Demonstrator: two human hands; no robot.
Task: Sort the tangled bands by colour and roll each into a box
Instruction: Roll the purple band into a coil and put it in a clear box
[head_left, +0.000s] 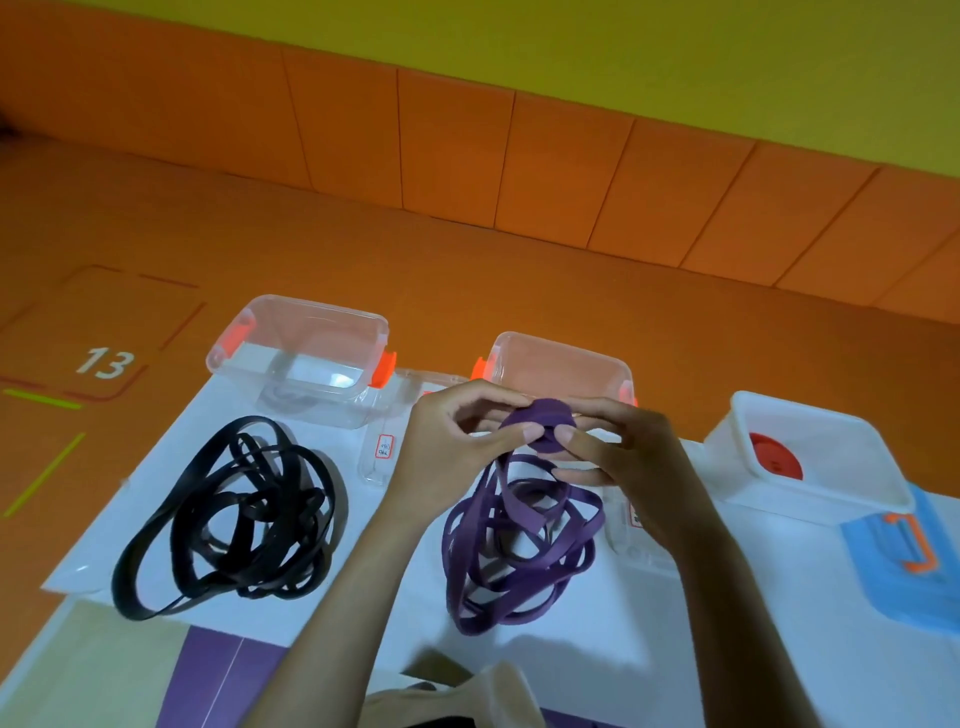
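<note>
- Indoor activity or training room, laid out as a numbered work station.
- Floor (467, 270) is plain orange matting. Matching orange panels (457, 150) with visible seams line the foot of the far wall, with yellow wall (675, 62) above.
- White "13" (104, 362) on the floor at far left, inside a red, partly dashed outline (182, 326). Green strips (44, 475) lie nearby, so the floor looks marked into bays.
- White tabletop (363, 597) carries clear boxes (322, 307) in a row with small red-edged labels (385, 447): a staged sorting set-up.
</note>
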